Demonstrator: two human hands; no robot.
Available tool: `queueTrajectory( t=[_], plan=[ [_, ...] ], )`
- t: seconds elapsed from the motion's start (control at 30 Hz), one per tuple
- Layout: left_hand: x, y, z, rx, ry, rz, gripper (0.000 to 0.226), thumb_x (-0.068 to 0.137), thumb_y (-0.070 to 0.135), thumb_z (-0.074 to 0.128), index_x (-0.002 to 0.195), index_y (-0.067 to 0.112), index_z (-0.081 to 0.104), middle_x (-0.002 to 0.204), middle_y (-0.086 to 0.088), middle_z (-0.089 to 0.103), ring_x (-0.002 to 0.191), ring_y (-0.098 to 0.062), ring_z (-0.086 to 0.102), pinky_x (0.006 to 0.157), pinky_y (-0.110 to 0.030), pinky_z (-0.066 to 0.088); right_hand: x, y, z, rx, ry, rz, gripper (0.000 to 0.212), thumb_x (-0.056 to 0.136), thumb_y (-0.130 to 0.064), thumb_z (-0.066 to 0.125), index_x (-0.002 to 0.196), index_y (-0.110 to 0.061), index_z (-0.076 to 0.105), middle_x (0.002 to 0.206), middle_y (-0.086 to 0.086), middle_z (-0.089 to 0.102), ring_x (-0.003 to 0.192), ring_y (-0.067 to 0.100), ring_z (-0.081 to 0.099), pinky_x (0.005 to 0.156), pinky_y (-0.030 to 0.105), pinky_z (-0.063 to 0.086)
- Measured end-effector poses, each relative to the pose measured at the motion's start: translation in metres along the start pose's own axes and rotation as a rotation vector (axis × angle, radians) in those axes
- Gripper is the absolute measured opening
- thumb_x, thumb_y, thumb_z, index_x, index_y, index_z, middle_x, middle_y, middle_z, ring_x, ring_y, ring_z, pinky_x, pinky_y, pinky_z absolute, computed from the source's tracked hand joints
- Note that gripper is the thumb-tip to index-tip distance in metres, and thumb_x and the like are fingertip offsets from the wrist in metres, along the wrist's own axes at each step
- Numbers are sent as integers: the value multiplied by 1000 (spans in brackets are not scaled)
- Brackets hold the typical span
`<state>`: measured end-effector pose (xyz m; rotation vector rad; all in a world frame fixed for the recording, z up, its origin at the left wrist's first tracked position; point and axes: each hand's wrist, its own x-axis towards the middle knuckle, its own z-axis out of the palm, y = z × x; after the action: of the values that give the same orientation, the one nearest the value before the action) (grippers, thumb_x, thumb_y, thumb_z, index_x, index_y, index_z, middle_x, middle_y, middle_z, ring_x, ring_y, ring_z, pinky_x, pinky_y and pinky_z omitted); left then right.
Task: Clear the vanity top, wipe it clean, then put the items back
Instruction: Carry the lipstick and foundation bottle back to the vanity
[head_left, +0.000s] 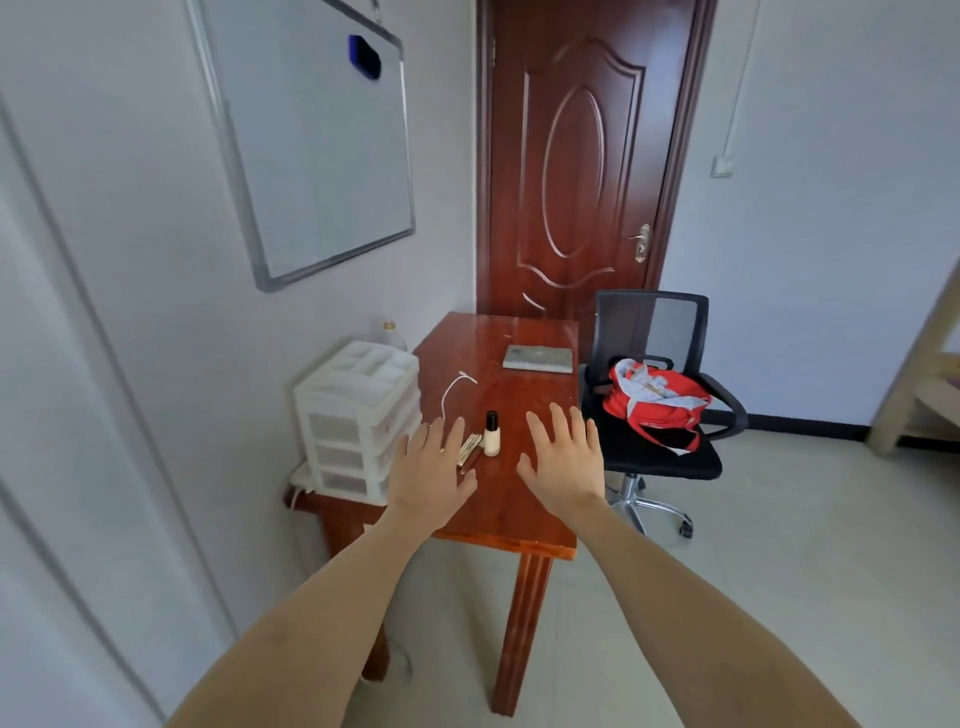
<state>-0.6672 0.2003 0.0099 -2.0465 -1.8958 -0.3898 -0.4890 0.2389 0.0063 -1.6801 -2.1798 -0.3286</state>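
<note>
We're standing at the near end of the worktop (524, 499), a glossy reddish-brown wooden top on square legs. Both arms are stretched forward over it. Our left hand (428, 470) has its fingers straight and spread, palm down, holding nothing; a ring shows on one finger. Our right hand (563, 460) is the same: fingers splayed, nothing in them. We can't tell whether either palm touches the wood.

Between the hands stands a small bottle (491, 435), upright, cream body with a black cap. Just left of it lie slim gold-and-brown tubes (469, 451), flat, close to the left fingertips. Farther back is a white cable (453, 388), curved. A grey-silver book (538, 358) lies flat near the far end. A white drawer organiser (356, 421) sits at the left edge. Right of the worktop is a black office chair (660, 395) with a red bag (655, 405) on its seat.
</note>
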Motion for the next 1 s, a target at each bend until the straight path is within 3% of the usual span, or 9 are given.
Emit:
queueTrajectory(
  t=[0.17, 0.43, 0.63, 0.73, 0.83, 0.9, 1.0],
  plan=[
    [54, -22, 56, -79, -39, 36, 65, 89, 48, 45, 143, 17, 29, 143, -8, 40, 132, -25, 36, 106, -41, 30, 44, 1, 45, -15, -78, 73, 58, 93, -42, 38, 146, -23, 22, 153, 11, 21, 141, 34, 13, 114, 47, 9],
    [133, -38, 151, -94, -167, 52, 65, 92, 49, 37, 147, 19, 17, 149, -6, 30, 137, -24, 28, 110, -38, 24, 120, 13, 144, 17, -196, 99, 57, 94, -40, 37, 146, -23, 21, 154, 11, 18, 142, 33, 10, 116, 47, 9],
    [194, -45, 222, -133, -297, -26, 64, 90, 45, 46, 144, 15, 28, 144, -9, 40, 132, -25, 37, 106, -37, 31, 178, 29, 229, 76, -318, 92, 58, 95, -42, 36, 147, -22, 18, 154, 9, 18, 142, 30, 11, 115, 43, 11],
    [215, -51, 253, -149, -369, -88, 62, 83, 42, 57, 135, 11, 43, 132, -11, 53, 121, -27, 50, 98, -38, 40, 196, 30, 264, 185, -362, 127, 63, 93, -40, 41, 147, -16, 18, 153, 8, 23, 142, 27, 16, 115, 37, 16],
    [228, -54, 281, -177, -443, -99, 56, 74, 38, 65, 121, 9, 56, 110, -9, 64, 98, -26, 62, 81, -37, 50, 207, 24, 293, 363, -404, 161, 68, 89, -35, 51, 146, -10, 21, 151, 6, 29, 141, 22, 20, 113, 32, 21],
    [234, -55, 297, -198, -461, -80, 57, 78, 39, 60, 125, 10, 51, 112, -7, 61, 101, -24, 60, 82, -36, 48, 214, 18, 307, 480, -423, 186, 72, 87, -32, 57, 145, -9, 23, 150, 4, 31, 140, 19, 23, 112, 30, 25],
    [245, -55, 318, -198, -519, -18, 59, 88, 41, 48, 138, 13, 34, 129, -4, 49, 118, -20, 47, 96, -33, 39, 222, 16, 326, 577, -452, 226, 75, 86, -30, 60, 146, -9, 20, 150, 3, 31, 139, 15, 26, 110, 27, 30]
  ],
)
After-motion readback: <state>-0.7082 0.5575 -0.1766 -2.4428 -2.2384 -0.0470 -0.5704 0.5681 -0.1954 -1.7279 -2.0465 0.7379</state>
